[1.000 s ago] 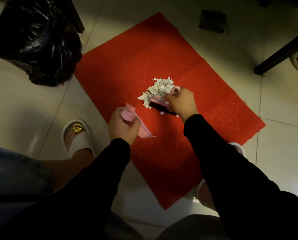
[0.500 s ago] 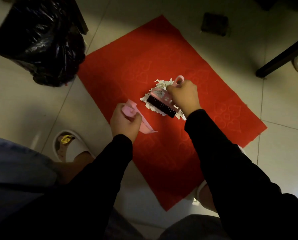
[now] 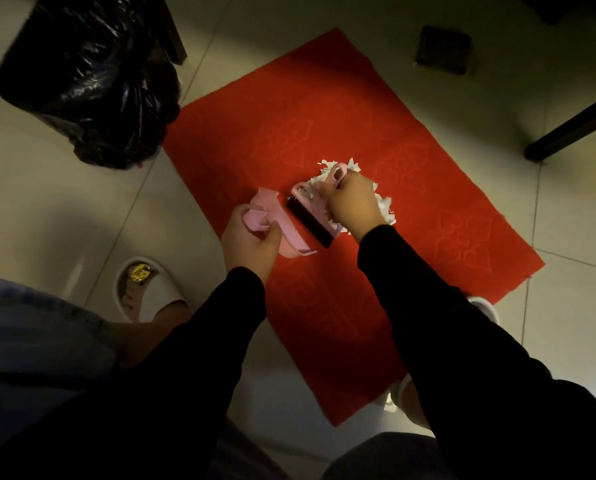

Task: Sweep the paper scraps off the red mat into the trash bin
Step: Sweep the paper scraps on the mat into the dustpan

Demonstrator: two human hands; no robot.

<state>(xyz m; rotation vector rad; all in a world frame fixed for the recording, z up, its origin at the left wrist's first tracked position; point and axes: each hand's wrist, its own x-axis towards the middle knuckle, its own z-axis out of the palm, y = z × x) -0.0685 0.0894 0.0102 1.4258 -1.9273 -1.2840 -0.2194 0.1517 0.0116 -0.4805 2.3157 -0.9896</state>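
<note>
The left hand [image 3: 251, 242] grips a pink dustpan [image 3: 282, 225] with its lip on the red mat [image 3: 272, 109]. The right hand [image 3: 353, 202] grips the brush [image 3: 312, 216], dragging paper scraps [image 3: 384, 211] toward it; the trash bin [image 3: 88, 77] waits beside the mat's corner.

Long black sleeves [image 3: 216, 344] reach both wrists; white slippers [image 3: 151, 292] are on the feet.
</note>
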